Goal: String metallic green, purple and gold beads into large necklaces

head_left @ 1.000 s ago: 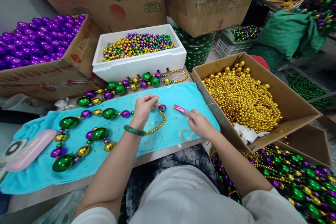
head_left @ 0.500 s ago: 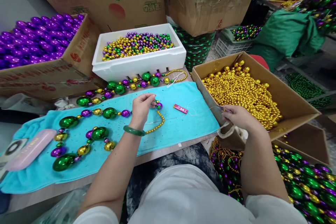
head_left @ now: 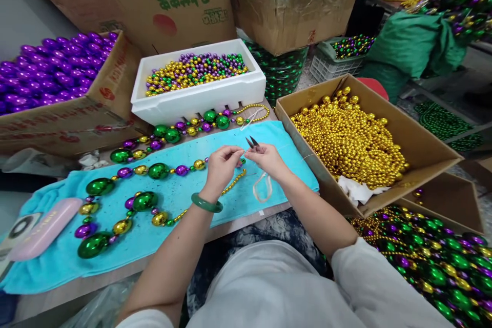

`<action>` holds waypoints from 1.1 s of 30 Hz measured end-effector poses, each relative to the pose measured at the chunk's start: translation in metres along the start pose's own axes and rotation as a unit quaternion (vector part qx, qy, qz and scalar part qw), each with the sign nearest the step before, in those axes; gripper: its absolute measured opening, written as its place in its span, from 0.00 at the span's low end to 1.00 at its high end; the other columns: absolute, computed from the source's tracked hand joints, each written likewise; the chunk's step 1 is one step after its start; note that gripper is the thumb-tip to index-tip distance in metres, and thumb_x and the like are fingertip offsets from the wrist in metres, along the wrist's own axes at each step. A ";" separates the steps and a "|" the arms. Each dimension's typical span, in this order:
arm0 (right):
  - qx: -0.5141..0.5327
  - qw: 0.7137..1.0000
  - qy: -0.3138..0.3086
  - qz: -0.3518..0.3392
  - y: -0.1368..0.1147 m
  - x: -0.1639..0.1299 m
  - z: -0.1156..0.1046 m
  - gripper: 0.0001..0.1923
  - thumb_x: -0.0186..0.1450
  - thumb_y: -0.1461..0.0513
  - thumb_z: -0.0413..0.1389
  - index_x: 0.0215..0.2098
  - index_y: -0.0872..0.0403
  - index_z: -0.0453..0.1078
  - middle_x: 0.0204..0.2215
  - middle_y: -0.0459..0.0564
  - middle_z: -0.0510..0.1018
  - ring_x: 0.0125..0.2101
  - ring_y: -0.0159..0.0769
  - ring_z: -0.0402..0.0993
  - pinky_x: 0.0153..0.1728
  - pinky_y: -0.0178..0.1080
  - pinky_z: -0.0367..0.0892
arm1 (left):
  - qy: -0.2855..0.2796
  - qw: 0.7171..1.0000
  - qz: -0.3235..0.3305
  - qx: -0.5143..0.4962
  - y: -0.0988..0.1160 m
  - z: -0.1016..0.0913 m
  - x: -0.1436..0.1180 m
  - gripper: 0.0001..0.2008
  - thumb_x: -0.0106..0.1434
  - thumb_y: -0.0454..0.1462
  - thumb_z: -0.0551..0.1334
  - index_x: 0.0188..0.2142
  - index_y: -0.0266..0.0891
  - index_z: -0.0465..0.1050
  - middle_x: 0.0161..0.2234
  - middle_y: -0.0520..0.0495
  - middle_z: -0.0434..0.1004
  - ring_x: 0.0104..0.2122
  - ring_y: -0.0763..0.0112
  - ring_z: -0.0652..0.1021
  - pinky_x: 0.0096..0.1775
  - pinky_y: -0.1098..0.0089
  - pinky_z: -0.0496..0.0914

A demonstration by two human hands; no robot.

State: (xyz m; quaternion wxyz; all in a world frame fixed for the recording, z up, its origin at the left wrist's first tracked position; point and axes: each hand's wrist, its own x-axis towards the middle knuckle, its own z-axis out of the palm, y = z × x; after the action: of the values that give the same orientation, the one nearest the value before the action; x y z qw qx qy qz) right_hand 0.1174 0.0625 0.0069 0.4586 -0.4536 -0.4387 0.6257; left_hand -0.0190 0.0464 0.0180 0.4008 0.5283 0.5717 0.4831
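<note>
My left hand (head_left: 223, 165), a green bangle on its wrist, is closed in a pinch near the end of a bead necklace (head_left: 158, 170). Thin thread seems to be between the fingertips, though it is too fine to make out well. My right hand (head_left: 270, 160) is closed around small thread snips (head_left: 252, 142), their dark blades pointing up and slightly apart. Its fingertips meet those of my left hand. A white cord loop (head_left: 262, 188) hangs below the right hand. The necklace of large green, purple and gold beads curves leftward over a turquoise towel (head_left: 130, 246).
Behind the towel, a second bead necklace (head_left: 172, 136) lies before a white foam box (head_left: 200, 100) of small beads. A carton (head_left: 418, 148) of gold bead strands stands right, a carton (head_left: 109, 92) of purple beads left. A pink case (head_left: 48, 228) rests on the towel's left end.
My right hand has come left from beside the gold-bead carton to meet my left hand, bringing the snips and cord loop. My left hand has moved slightly right. The small red packet is now hidden.
</note>
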 end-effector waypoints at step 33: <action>0.249 0.929 -0.052 0.268 0.012 -0.029 -0.005 0.11 0.58 0.56 0.58 0.26 0.58 0.69 0.13 0.40 0.63 0.09 0.20 0.48 0.10 0.28 0.39 | -0.013 0.991 -0.020 -0.130 -0.022 0.014 -0.006 0.10 0.53 0.42 0.67 0.29 0.37 0.73 0.27 0.49 0.77 0.29 0.72 0.75 0.35 0.70 0.71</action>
State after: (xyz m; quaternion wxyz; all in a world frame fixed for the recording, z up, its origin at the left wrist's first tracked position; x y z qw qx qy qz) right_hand 0.1246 0.0321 -0.0012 0.3488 -0.3927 -0.1545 0.8368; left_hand -0.0095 0.0427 -0.0065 0.4831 0.4663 0.5094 0.5383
